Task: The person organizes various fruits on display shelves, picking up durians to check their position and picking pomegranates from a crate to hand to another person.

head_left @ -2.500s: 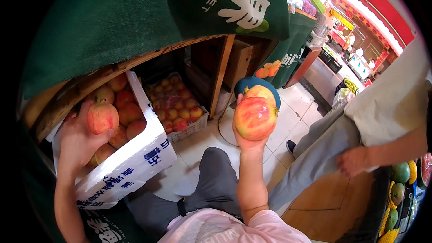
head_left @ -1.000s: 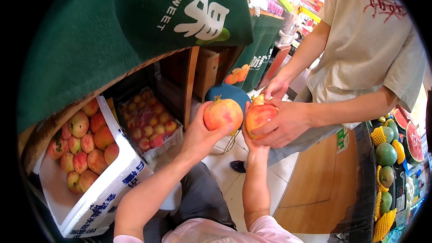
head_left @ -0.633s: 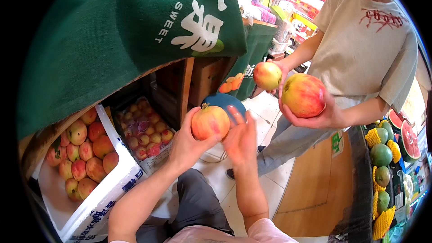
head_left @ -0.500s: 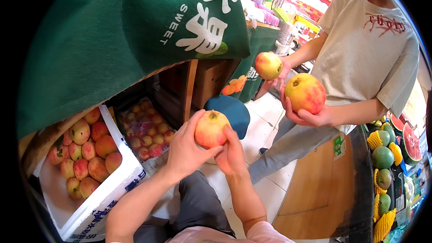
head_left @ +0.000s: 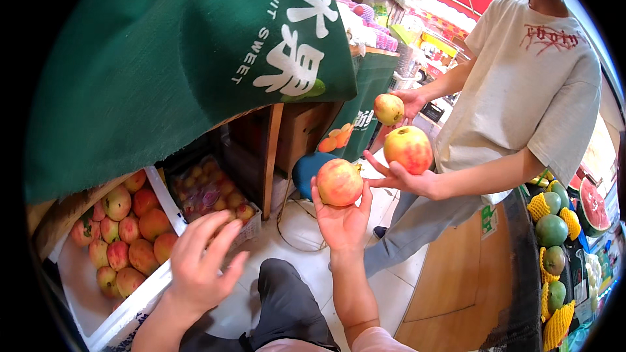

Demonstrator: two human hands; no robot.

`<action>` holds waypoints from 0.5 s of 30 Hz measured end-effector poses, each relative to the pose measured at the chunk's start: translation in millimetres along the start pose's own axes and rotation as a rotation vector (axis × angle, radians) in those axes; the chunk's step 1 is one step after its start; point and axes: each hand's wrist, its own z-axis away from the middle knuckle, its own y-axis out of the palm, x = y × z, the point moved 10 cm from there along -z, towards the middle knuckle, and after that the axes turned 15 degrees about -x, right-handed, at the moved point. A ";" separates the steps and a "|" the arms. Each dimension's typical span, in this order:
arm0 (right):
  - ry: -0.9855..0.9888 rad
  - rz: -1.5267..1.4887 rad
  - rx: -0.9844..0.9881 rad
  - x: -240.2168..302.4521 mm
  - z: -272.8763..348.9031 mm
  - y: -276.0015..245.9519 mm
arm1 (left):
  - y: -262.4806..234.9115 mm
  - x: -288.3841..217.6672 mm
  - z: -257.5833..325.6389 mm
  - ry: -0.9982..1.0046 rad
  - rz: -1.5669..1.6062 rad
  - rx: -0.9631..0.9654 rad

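Observation:
My right hand [head_left: 344, 225] holds up a red-and-yellow pomegranate [head_left: 339, 183] on its palm, fingers and thumb curved about the lower part. My left hand [head_left: 203, 257] is empty, its fingers apart, just beside the white foam box [head_left: 145, 296]. Several pomegranates [head_left: 117, 202] lie piled in that box. Facing me, a person in a pale T-shirt holds one large pomegranate [head_left: 409, 148] in the nearer hand [head_left: 417, 181] and a smaller one [head_left: 389, 110] in the farther hand [head_left: 412, 101]. The nearer hand's fingertips reach close to my fruit.
A green printed cloth [head_left: 195, 58] drapes over the stand above the box. Behind the box is a basket [head_left: 251, 228] of smaller wrapped fruit. A blue stool [head_left: 306, 173] stands on the tiled floor. At right, a display holds green mangoes [head_left: 551, 229] and cut watermelon [head_left: 595, 205].
My left hand has let go of the pomegranate and moved left toward the foam box. My right hand has carried it rightward, nearer the other person, whose large pomegranate has shifted left.

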 end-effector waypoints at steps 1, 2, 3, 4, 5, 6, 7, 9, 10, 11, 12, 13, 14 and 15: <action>0.011 -0.030 0.002 4.4 -2.8 -2.1 | -6.6 3.4 4.4 -0.004 -0.043 0.001; 0.027 -0.063 0.007 6.9 -3.9 -2.1 | -15.1 5.1 8.1 -0.007 -0.091 0.002; 0.033 -0.092 0.014 9.4 -4.3 -1.9 | -23.2 4.3 12.1 0.008 -0.119 0.004; 0.037 -0.120 0.020 12.1 -4.4 -1.7 | -30.1 3.3 15.8 0.022 -0.145 0.006; 0.049 -0.149 0.028 10.9 -5.7 -1.4 | -36.5 3.3 19.7 0.035 -0.178 0.007; 0.038 -0.153 0.047 11.2 -7.2 -0.4 | -39.7 3.6 23.4 0.037 -0.195 0.017; 0.026 -0.157 0.067 11.1 -8.9 0.4 | -41.8 3.8 26.6 0.040 -0.211 0.027; 0.043 -0.190 0.085 10.0 -11.2 -1.9 | -40.9 4.6 27.6 0.037 -0.210 0.041; 0.076 -0.221 0.087 7.1 -12.9 -4.3 | -40.0 5.0 27.3 0.034 -0.207 0.043; 0.111 -0.253 0.091 3.6 -14.4 -5.3 | -39.3 5.7 27.0 0.032 -0.207 0.044; 0.139 -0.258 0.114 0.8 -14.2 -4.0 | -38.8 6.5 26.7 0.030 -0.207 0.044; 0.166 -0.263 0.138 -2.0 -13.3 -2.8 | -39.1 7.7 26.4 0.023 -0.208 0.041; 0.194 -0.269 0.158 -5.2 -11.6 -2.8 | -39.4 9.1 27.0 0.014 -0.208 0.041; 0.210 -0.281 0.133 -8.0 -11.1 -5.8 | -39.6 10.5 27.4 0.005 -0.208 0.042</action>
